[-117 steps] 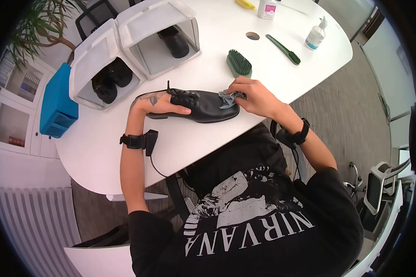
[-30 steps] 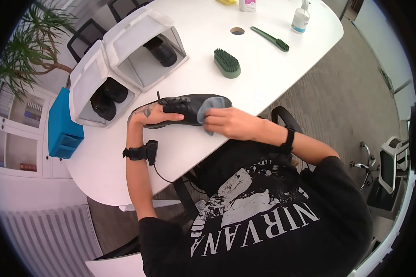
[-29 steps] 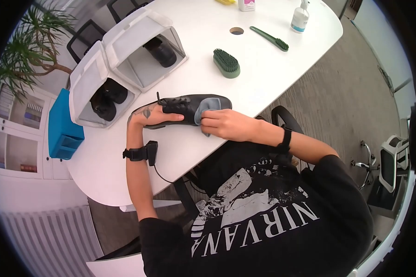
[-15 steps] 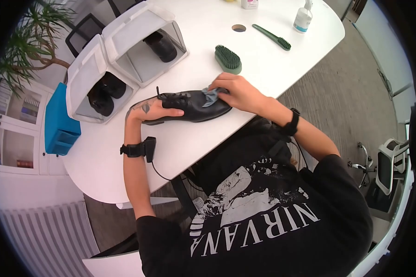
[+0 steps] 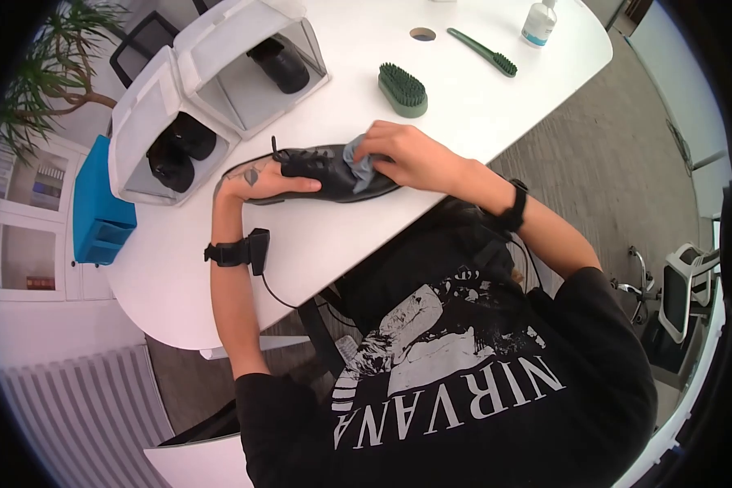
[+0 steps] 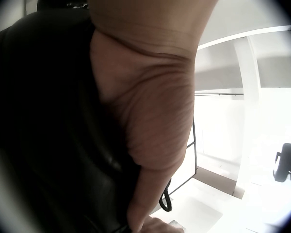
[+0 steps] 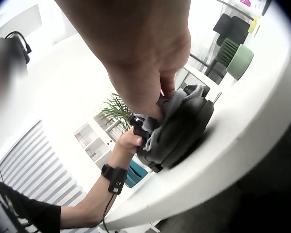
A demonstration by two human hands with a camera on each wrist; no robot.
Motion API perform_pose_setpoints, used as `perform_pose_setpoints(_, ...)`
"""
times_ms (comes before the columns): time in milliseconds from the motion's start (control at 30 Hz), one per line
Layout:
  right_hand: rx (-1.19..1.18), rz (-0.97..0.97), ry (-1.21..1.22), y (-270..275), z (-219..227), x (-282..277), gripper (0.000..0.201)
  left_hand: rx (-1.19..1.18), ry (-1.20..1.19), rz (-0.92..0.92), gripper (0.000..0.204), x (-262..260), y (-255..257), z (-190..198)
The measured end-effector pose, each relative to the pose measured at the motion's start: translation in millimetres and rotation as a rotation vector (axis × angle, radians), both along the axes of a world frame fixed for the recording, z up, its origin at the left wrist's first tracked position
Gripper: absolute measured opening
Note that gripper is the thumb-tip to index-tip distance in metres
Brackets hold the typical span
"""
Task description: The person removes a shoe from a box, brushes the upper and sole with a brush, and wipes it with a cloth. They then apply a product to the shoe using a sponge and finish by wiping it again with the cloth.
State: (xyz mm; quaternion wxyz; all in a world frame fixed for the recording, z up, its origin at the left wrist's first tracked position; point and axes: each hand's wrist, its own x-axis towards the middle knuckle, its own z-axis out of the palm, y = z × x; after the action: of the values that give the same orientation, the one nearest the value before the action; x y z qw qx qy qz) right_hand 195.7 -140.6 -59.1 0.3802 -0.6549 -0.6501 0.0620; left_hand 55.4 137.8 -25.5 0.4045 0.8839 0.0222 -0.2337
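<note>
A black lace-up shoe (image 5: pixel 333 189) lies on its sole on the white table, toe to the right in the head view. The left hand (image 5: pixel 264 180) grips its heel end, thumb along the near side below the laces; its other fingers are hidden. Pinched in the right hand (image 5: pixel 419 159), a grey-blue cloth (image 5: pixel 359 167) lies against the shoe's upper between laces and toe. In the right wrist view the cloth (image 7: pixel 172 109) bunches over the shoe (image 7: pixel 186 128) under the fingers. The left wrist view shows the left hand (image 6: pixel 155 116) against black leather (image 6: pixel 87 160).
Behind the shoe lie a large green brush (image 5: pixel 403 91), bristles up, and a slim green brush (image 5: pixel 484 53). A spray bottle (image 5: pixel 538 24) stands at the far right. Two boxes (image 5: pixel 248 69) holding black shoes and a blue container (image 5: pixel 104 203) stand at the left.
The right hand and cloth were lower on the shoe's near side a second ago, then moved up toward the toe; now the cloth is slightly closer to the laces. The left hand keeps its grip.
</note>
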Motion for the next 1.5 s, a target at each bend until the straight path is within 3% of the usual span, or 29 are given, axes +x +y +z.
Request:
perform_pose_setpoints(133,-0.202,-0.029,0.25,48.1,-4.2,25.1,0.03,0.095,-0.003,0.021,0.052,0.1,-1.8,3.2)
perform_pose_setpoints(267,-0.086,-0.028,0.153,20.7,-0.5,17.3,0.028,0.065,-0.035,-0.034,0.059,2.7,4.1,-4.4)
perform_pose_setpoints(467,-0.232,-0.135,0.136,-45.8,19.2,6.5,0.026,-0.013,-0.01,0.028,0.052,1.1,5.0,-6.9)
perform_pose_setpoints(667,-0.035,-0.22,0.121,-8.0,3.9,11.1,0.025,0.037,0.047,0.132,0.053,7.7,3.1,0.9)
perform_pose_setpoints(767,0.15,-0.205,0.062,11.9,-1.3,6.0,0.026,-0.098,0.046,0.207,0.054,15.4,2.7,0.0)
perform_pose_setpoints(900,0.129,-0.082,-0.142,3.7,4.4,-13.2,0.027,-0.31,0.014,0.374,0.044,26.1,-1.7,-7.1)
perform_pose_setpoints(933,0.1,-0.099,-0.194,-0.3,9.4,-16.5,0.027,-0.479,-0.025,0.381,0.038,30.0,-2.5,-12.4)
perform_pose_setpoints(1033,0.13,-0.173,-0.187,-2.7,14.3,-6.7,0.027,-0.573,0.022,0.701,0.038,36.1,-1.7,-11.0)
perform_pose_setpoints(1133,0.221,-0.225,-0.121,1.2,23.9,-0.7,0.029,-1.308,0.112,0.734,0.04,18.5,2.5,5.2)
perform_pose_setpoints(1233,0.324,-0.248,-0.09,9.2,39.1,-4.5,0.031,-1.551,0.03,0.717,0.04,3.9,-18.8,23.3)
perform_pose_setpoints(1367,0.391,-0.305,-0.015,24.2,40.6,-5.1,0.033,-1.372,-0.196,0.964,0.042,11.3,-33.1,-4.8)
perform_pose_setpoints(1433,0.378,-0.307,0.023,28.0,39.3,-6.0,0.033,-1.533,-0.191,0.93,0.04,23.0,-23.6,-57.6)
perform_pose_setpoints(1500,0.35,-0.26,-0.029,35.9,34.6,-3.9,0.032,-1.569,-0.188,0.98,0.038,25.9,-17.5,-71.2)
